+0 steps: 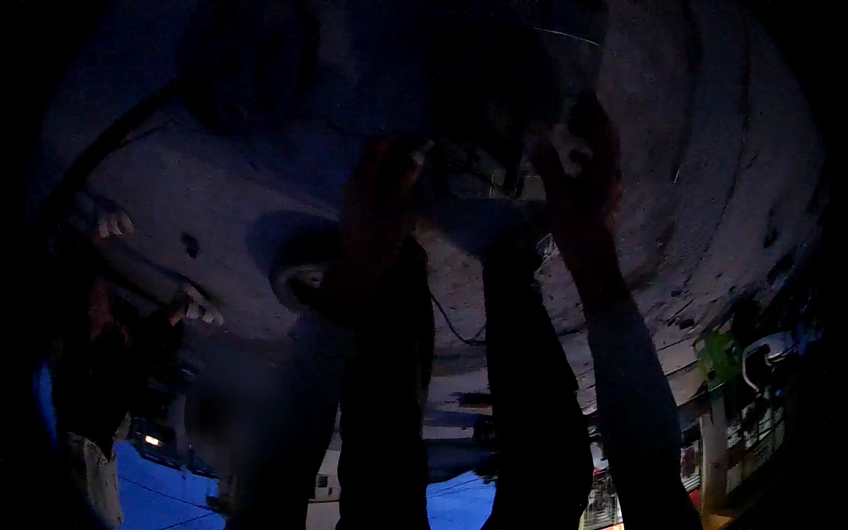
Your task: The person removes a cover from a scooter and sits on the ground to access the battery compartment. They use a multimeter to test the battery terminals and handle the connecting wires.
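Very little light falls on the scene, so detail is poor. My left hand [380,190] is at the left of a dark boxy object [490,159] in the upper middle, its fingers bent inward beside a small pale spot. On the object's right side is my right hand [583,172], with thumb and fingers curled towards each other. Anything inside either hand is too dark to name. Within the dark object I see a few thin light lines and edges. Its lower front edge shows dimly between my wrists.
A round, tyre-like thing [305,274] lies left of my left forearm. At the far left are another person's hands [201,305]. A thick dark hose or cable [132,124] curves across the upper left. Something green [717,358] stands at the right. A thin cord [455,329] lies on the ground.
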Available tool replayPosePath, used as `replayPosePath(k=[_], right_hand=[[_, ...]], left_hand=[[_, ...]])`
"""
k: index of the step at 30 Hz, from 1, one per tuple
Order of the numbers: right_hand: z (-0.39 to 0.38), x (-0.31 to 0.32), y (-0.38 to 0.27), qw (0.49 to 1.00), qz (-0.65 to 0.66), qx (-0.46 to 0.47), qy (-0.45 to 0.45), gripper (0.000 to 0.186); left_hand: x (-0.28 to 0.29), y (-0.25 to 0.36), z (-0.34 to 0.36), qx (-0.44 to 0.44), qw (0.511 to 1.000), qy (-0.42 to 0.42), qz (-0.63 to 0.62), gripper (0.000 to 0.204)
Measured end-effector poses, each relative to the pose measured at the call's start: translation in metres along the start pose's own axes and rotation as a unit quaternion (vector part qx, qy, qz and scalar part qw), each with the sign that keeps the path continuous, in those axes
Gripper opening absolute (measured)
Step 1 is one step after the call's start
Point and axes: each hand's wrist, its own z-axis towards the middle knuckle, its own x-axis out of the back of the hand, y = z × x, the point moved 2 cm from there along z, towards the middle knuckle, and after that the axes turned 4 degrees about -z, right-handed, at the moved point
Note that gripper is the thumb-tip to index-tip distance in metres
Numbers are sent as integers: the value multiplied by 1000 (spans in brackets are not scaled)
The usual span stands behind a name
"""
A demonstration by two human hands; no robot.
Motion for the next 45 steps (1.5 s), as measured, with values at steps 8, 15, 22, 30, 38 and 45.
replayPosePath(k=[8, 15, 22, 30, 38, 45], right_hand=[[63, 12, -64, 980, -108, 140, -85, 72], [76, 35, -44, 992, -13, 44, -118, 59], [83, 36, -25, 969, -146, 169, -106, 58], [87, 35, -12, 988, -22, 93, -118, 62], [90, 44, -20, 980, -129, 122, -90, 60], [86, 32, -35, 985, -120, 83, -88, 55]], left_hand=[[6, 12, 50, -83, 996, 17, -15, 28], [16, 15, 55, -161, 985, 50, 20, 26], [12, 3, 36, -91, 995, -9, 37, 26], [0, -1, 35, -24, 999, -21, 14, 24], [-10, 11, 43, -73, 996, -38, -32, 11], [1, 23, 44, -62, 993, -50, 90, 18]])
